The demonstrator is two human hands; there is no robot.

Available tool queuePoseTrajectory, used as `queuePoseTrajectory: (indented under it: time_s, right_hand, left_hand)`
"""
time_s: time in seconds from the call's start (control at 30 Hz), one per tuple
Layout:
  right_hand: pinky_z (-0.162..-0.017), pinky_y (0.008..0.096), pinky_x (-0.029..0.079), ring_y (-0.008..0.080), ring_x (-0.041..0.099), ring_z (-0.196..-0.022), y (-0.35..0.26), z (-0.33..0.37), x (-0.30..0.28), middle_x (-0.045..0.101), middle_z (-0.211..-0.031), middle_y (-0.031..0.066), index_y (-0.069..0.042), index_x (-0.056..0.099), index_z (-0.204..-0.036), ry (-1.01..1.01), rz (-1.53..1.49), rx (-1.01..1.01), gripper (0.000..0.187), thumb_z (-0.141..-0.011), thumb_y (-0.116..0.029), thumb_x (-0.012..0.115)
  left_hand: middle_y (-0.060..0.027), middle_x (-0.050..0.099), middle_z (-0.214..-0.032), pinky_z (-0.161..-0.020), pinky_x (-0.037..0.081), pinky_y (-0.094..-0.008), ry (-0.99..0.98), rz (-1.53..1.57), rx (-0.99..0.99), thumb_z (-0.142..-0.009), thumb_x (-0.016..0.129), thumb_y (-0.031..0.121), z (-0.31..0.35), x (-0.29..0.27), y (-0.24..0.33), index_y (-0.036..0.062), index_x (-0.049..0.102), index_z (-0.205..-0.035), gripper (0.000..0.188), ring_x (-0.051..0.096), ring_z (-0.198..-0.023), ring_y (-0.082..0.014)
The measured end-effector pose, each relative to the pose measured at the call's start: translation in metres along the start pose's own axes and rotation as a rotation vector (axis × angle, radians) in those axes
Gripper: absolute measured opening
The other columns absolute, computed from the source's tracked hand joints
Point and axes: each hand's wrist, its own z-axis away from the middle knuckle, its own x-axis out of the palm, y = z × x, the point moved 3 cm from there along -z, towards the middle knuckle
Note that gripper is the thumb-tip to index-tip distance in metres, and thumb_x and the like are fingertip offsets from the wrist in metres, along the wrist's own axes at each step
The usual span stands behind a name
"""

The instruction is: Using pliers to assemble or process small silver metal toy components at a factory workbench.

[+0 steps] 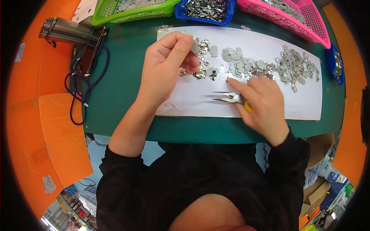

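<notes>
pinched between the thumb and bent fingers of our left hand [165, 63], a flat grey plate [195, 47] is held up over the left part of a smooth white board [192, 106]. our right hand [264, 104] is closed round a pair of pliers [233, 98], the yellow handle mostly hidden by the palm, the slim, tapering steel jaws parted and pointing left. our right forefinger stretches to a tiny metal piece [227, 79]; we cannot tell whether they touch. between our hands, matt grey plates [241, 67] with rounded, notched edges overlap in a loose heap. glossy little metal clips [202, 73] lie scattered near our left fingers, and to the right spreads a pile of grey pieces [291, 67] dotted with shiny metal. beyond the board, on the dull green tabletop [119, 100], stand a green plastic basket [133, 18], a blue tray [204, 20] and a perforated pink basket [283, 26].
</notes>
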Motion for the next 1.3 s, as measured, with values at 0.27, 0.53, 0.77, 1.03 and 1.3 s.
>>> queuePoseTrajectory:
  time_s: [0.27, 0.53, 0.77, 1.03, 1.3]
  right_hand:
    - [-0.068, 0.0358, 0.038, 0.0218, 0.052, -0.074, -0.018, 0.017, 0.006, 0.05, -0.078, 0.002, -0.013, 0.069, -0.101, -0.084, 0.056, -0.094, 0.044, -0.058, -0.013, 0.077]
    - [-0.068, 0.0329, 0.038, 0.0187, 0.051, -0.07, -0.029, 0.031, 0.016, 0.051, -0.076, 0.0003, -0.012, 0.065, -0.083, 0.16, 0.043, -0.217, 0.016, -0.07, -0.012, 0.074]
    - [-0.069, 0.0259, 0.039, 0.0159, 0.051, -0.077, -0.006, 0.005, -0.005, 0.055, -0.081, 0.0071, 0.0, 0.062, -0.088, 0.48, -0.754, 0.221, 0.009, -0.083, 0.002, 0.069]
    - [-0.071, 0.0266, 0.041, 0.0153, 0.05, -0.078, -0.011, -0.009, 0.009, 0.052, -0.088, 0.0074, -0.001, 0.058, -0.089, 0.356, -0.689, 0.202, 0.005, -0.089, -0.002, 0.063]
    - [-0.069, 0.0304, 0.042, 0.0228, 0.052, -0.077, -0.009, -0.015, -0.002, 0.056, -0.08, 0.0077, -0.003, 0.061, -0.084, 0.364, -0.282, 0.056, 0.015, -0.073, 0.007, 0.065]
  left_hand:
    - [-0.0039, 0.065, -0.073, -0.059, 0.047, -0.0233, -0.025, 0.131, -0.04, -0.1, 0.057, 0.025, 0.006, 0.005, -0.003, 0.0029, 0.063, -0.089, 0.026, 0.059, -0.063, -0.0094]
    - [-0.012, 0.07, -0.09, -0.068, 0.052, -0.0264, -0.117, 0.172, -0.187, -0.101, 0.054, 0.027, 0.01, 0.02, -0.01, 0.0024, 0.063, -0.094, 0.027, 0.067, -0.079, -0.0177]
    - [-0.0203, 0.066, -0.11, -0.089, 0.055, -0.0368, -0.465, 0.669, -0.508, -0.102, 0.049, 0.025, 0.032, 0.044, -0.019, -0.0011, 0.059, -0.102, 0.028, 0.066, -0.104, -0.0273]
    - [-0.0103, 0.064, -0.106, -0.09, 0.05, -0.0338, -0.367, 0.572, -0.393, -0.1, 0.055, 0.025, 0.032, 0.038, -0.025, -0.0002, 0.065, -0.106, 0.027, 0.062, -0.097, -0.0188]
    - [-0.0064, 0.066, -0.095, -0.084, 0.05, -0.0287, -0.339, 0.473, -0.409, -0.099, 0.058, 0.023, 0.029, 0.039, -0.03, 0.0012, 0.067, -0.101, 0.023, 0.061, -0.089, -0.0129]
